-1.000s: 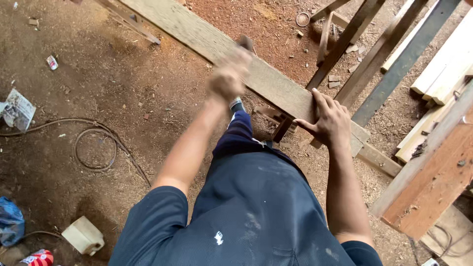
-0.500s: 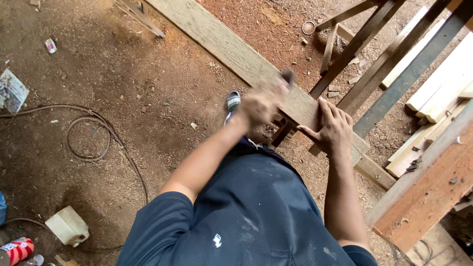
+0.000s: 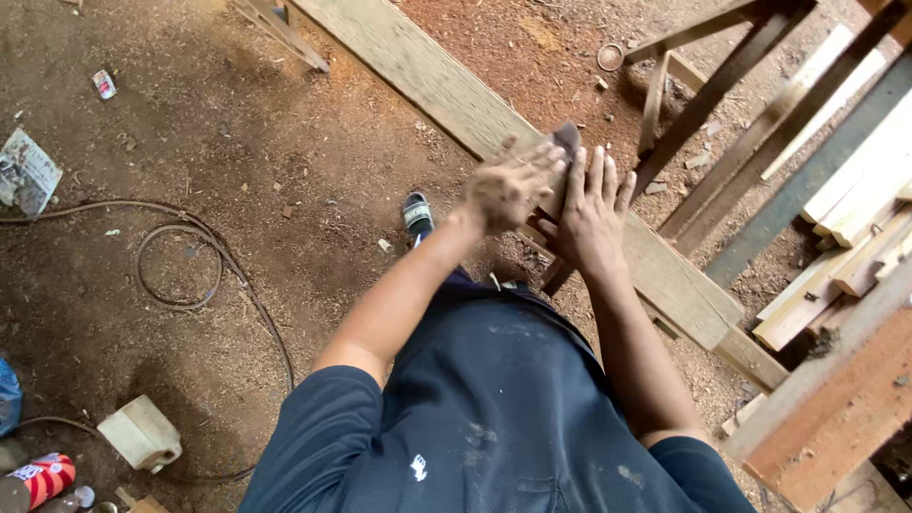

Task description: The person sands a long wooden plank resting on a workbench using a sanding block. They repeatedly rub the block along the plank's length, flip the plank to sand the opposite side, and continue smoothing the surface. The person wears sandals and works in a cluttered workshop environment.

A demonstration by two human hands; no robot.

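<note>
- At the far left, a crumpled printed paper (image 3: 27, 171) is seen lying on the dirt floor (image 3: 237, 123), with a small can (image 3: 104, 85) farther up.
- A dark cable (image 3: 180, 256) is looped in a coil on the floor; below it, a pale plastic container (image 3: 141, 434) and a red can (image 3: 43, 478) are seen near the bottom left corner.
- A sandalled foot (image 3: 416, 214) is seen on the floor just left of the plank.
- A long wooden plank (image 3: 427, 81) is laid diagonally from the top centre down to the right, raised above the floor on a dark frame.
- The left hand (image 3: 508, 185) is blurred and is placed on the plank's near edge; its fingers (image 3: 549, 157) are curled over a dark sanding block (image 3: 567, 141), of which only the upper tip is visible.
- The right hand (image 3: 594, 209) is laid flat on the plank just beside the left hand, touching it; its fingers (image 3: 598, 171) are stretched out and slightly spread, with nothing gripped.
- The person's dark blue, dust-marked clothing (image 3: 494, 418) fills the lower centre.
- A metal ring (image 3: 609, 57) is seen on the reddish sawdust beyond the plank.
- At the right, dark frame rails (image 3: 722, 85) are crossed, and pale boards (image 3: 855, 180) are stacked beside a reddish timber (image 3: 836, 418).
</note>
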